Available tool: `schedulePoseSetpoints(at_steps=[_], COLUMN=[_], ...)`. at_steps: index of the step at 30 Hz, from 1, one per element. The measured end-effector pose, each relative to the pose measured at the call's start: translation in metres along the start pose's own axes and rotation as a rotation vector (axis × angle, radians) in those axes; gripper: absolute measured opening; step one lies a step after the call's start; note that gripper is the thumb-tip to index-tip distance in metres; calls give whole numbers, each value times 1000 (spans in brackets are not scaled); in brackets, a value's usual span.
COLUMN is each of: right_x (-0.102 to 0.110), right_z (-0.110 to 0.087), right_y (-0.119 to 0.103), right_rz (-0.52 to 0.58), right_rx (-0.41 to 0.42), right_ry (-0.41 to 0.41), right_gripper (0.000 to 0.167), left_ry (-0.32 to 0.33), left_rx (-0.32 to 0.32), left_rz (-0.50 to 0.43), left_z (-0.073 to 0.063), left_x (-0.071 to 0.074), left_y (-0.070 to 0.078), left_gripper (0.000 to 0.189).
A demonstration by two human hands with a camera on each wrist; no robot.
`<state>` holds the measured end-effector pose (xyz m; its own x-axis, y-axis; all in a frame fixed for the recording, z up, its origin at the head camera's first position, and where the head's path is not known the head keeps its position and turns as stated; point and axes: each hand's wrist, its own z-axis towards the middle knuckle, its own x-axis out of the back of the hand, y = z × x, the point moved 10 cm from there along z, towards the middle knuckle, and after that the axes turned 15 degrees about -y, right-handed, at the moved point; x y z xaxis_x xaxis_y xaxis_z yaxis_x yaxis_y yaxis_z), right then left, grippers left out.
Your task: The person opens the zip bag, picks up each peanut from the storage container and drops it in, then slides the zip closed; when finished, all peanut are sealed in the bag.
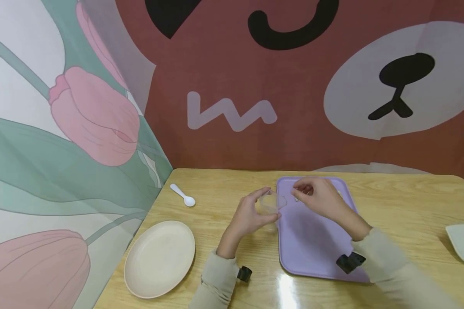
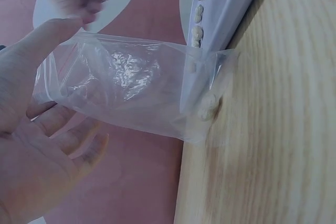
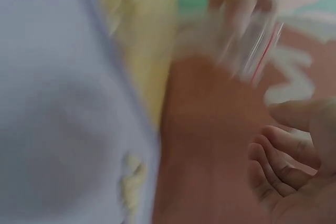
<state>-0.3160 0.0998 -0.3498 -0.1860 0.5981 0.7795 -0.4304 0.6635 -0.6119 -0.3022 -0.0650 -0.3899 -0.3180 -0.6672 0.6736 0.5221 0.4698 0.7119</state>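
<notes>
The left hand [image 1: 250,213] holds a clear, red-lined bag [image 2: 142,85]; the right hand [image 1: 321,198], I see, hovers loosely curled above the purple tray [image 1: 305,244].

From above, well back, the head view faces forward and down on the worktop [image 1: 255,253]. Both wrist views sit close in, turned sideways; they share the bag [image 2: 134,80], mid-frame in the left, upper right in the right, and the tray [image 3: 47,156].
</notes>
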Motion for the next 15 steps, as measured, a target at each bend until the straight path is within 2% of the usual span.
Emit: schedulePoseSetpoints(at_steps=[5,10,12,15], right_x=[10,6,1,-5], right_z=[-1,-12,-18,-21], right_y=[61,124,142,153], right_rz=[-49,-59,-77,-106], right_rx=[-90,-216,-259,-269], right_ry=[29,-30,-64,-94], right_gripper=[16,23,21,16], left_ry=[10,-13,-21,-11], left_rx=[15,4,1,3], left_rz=[-7,-32,-33,-18], left_z=[-2,0,0,-1], left_x=[5,3,0,-2], left_y=[-2,0,0,-1], left_gripper=[69,70,71,70])
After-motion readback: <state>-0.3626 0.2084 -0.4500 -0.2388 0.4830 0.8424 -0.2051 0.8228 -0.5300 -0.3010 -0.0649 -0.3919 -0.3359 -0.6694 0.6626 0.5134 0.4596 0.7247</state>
